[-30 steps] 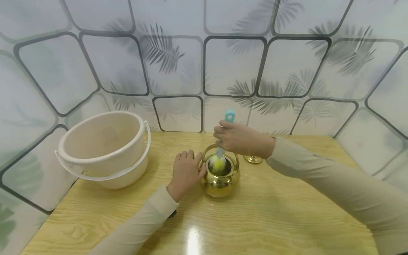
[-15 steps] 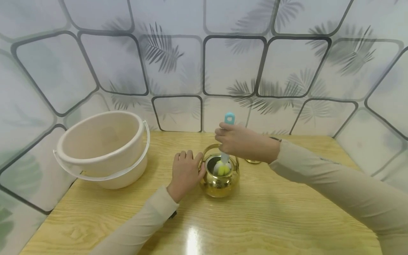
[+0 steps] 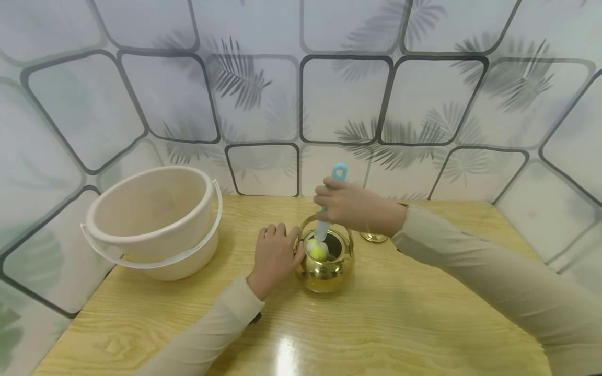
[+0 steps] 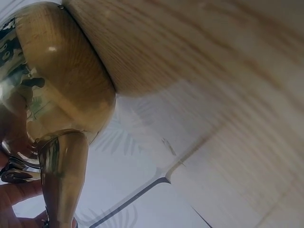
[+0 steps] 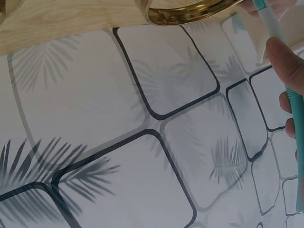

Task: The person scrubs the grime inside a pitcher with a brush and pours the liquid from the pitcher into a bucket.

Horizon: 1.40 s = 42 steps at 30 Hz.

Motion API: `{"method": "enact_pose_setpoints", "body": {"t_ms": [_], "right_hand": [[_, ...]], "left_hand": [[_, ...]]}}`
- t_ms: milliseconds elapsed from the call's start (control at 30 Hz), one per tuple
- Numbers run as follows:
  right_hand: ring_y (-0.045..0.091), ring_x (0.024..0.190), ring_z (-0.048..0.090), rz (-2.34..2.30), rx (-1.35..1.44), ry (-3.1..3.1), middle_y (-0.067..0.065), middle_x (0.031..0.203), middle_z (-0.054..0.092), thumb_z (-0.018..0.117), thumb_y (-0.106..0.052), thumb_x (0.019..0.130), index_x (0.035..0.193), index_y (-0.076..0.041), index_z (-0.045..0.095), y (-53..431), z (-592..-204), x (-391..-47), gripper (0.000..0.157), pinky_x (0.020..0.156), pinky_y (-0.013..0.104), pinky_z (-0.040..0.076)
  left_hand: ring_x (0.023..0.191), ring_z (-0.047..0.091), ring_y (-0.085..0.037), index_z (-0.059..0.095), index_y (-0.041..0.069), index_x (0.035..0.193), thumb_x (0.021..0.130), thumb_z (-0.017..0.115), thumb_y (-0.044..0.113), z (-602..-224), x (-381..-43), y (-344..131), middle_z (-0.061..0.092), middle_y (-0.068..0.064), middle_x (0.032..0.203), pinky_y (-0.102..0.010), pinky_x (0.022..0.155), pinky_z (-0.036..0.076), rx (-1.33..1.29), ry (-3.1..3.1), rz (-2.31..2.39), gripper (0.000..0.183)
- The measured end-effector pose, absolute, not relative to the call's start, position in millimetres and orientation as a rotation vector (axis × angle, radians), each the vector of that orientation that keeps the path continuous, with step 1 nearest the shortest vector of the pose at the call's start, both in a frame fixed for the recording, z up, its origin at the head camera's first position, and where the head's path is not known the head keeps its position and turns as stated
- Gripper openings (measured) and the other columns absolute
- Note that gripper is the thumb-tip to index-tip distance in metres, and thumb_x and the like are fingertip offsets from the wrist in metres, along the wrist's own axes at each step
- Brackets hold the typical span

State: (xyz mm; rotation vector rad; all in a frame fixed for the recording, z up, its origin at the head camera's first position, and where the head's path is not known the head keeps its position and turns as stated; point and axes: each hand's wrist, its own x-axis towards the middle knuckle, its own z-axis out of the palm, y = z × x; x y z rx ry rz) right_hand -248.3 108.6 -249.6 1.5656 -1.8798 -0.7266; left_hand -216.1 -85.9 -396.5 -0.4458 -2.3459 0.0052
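Where the desk [image 3: 400,313] spreads out, a cream bucket [image 3: 185,237] stands left of the left hand [image 3: 275,258], whose fingers wrap the spout [image 4: 64,175] of the golden kettle [image 3: 324,282] just right of it. The right hand [image 3: 343,202] clamps the blue-handled brush [image 3: 322,230], whose yellow-and-white head [image 3: 318,253] sits below that hand, inside the kettle's mouth.

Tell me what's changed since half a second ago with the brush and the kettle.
The head of the brush swung from the right to the left inside the mouth of the kettle. The right hand gripping it shifted slightly left. Nothing was let go or newly taken. The left hand stayed against the kettle; kettle and bucket kept their places.
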Motion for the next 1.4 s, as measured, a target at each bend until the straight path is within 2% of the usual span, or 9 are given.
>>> {"method": "enact_pose_setpoints", "body": {"t_ms": [267, 400, 533, 833, 967, 1200, 1400], "right_hand": [[0.017, 0.089, 0.051, -0.816, 1.506, -1.752, -0.002, 0.092, 0.064, 0.076, -0.019, 0.072, 0.091, -0.018, 0.068, 112.6, -255.4, -249.6, 0.021, 0.089, 0.031, 0.037], [0.016, 0.085, 0.047, -0.933, 1.449, -1.648, -0.003, 0.085, 0.060, 0.071, -0.016, 0.076, 0.082, -0.016, 0.064, 113.2, -255.7, -245.5, 0.009, 0.088, 0.030, 0.035], [0.016, 0.086, 0.047, -1.008, 1.404, -1.648, -0.003, 0.085, 0.059, 0.069, -0.016, 0.078, 0.079, -0.017, 0.063, 111.6, -255.4, -242.5, 0.006, 0.091, 0.031, 0.034], [0.016, 0.087, 0.049, -1.014, 1.435, -1.860, -0.006, 0.080, 0.061, 0.075, -0.019, 0.073, 0.067, -0.021, 0.064, 103.2, -244.3, -237.1, 0.013, 0.095, 0.032, 0.033], [0.016, 0.086, 0.050, -0.926, 1.492, -1.996, -0.006, 0.083, 0.064, 0.077, -0.025, 0.070, 0.073, -0.024, 0.069, 101.6, -238.7, -242.1, 0.008, 0.090, 0.031, 0.035], [0.014, 0.071, 0.040, -0.651, 1.595, -2.091, -0.007, 0.074, 0.059, 0.076, -0.033, 0.064, 0.083, -0.029, 0.072, 111.7, -242.5, -258.9, 0.020, 0.077, 0.029, 0.031], [0.015, 0.073, 0.042, -0.543, 1.635, -1.972, -0.005, 0.076, 0.058, 0.077, -0.036, 0.065, 0.089, -0.028, 0.072, 119.8, -248.7, -264.9, 0.026, 0.077, 0.029, 0.034]], "left_hand": [[0.066, 0.056, -0.023, 0.064, 0.015, 0.093, 0.083, 0.060, 0.032, -397.0, -217.1, -86.0, 0.059, -0.006, 0.072, -0.037, 0.067, 0.049, -0.447, -2.354, -0.011, 0.019], [0.064, 0.054, -0.023, 0.063, 0.015, 0.091, 0.082, 0.061, 0.031, -397.6, -217.1, -86.1, 0.057, -0.006, 0.070, -0.037, 0.066, 0.048, -0.446, -2.340, -0.026, 0.018], [0.064, 0.054, -0.023, 0.064, 0.016, 0.091, 0.081, 0.061, 0.032, -398.6, -216.7, -86.1, 0.057, -0.006, 0.070, -0.037, 0.065, 0.047, -0.443, -2.325, -0.030, 0.019], [0.067, 0.055, -0.025, 0.064, 0.017, 0.093, 0.081, 0.062, 0.031, -399.5, -217.0, -85.2, 0.058, -0.007, 0.072, -0.037, 0.065, 0.046, -0.421, -2.339, -0.044, 0.018], [0.068, 0.056, -0.025, 0.064, 0.017, 0.094, 0.082, 0.062, 0.031, -399.1, -217.0, -85.6, 0.058, -0.007, 0.073, -0.037, 0.066, 0.047, -0.417, -2.353, -0.032, 0.019], [0.069, 0.056, -0.024, 0.064, 0.017, 0.094, 0.082, 0.061, 0.032, -397.6, -216.2, -85.8, 0.058, -0.006, 0.074, -0.037, 0.067, 0.047, -0.425, -2.368, -0.031, 0.020], [0.069, 0.055, -0.024, 0.063, 0.017, 0.094, 0.083, 0.061, 0.033, -397.0, -215.9, -85.8, 0.058, -0.006, 0.074, -0.037, 0.069, 0.047, -0.426, -2.375, -0.027, 0.019]]}}
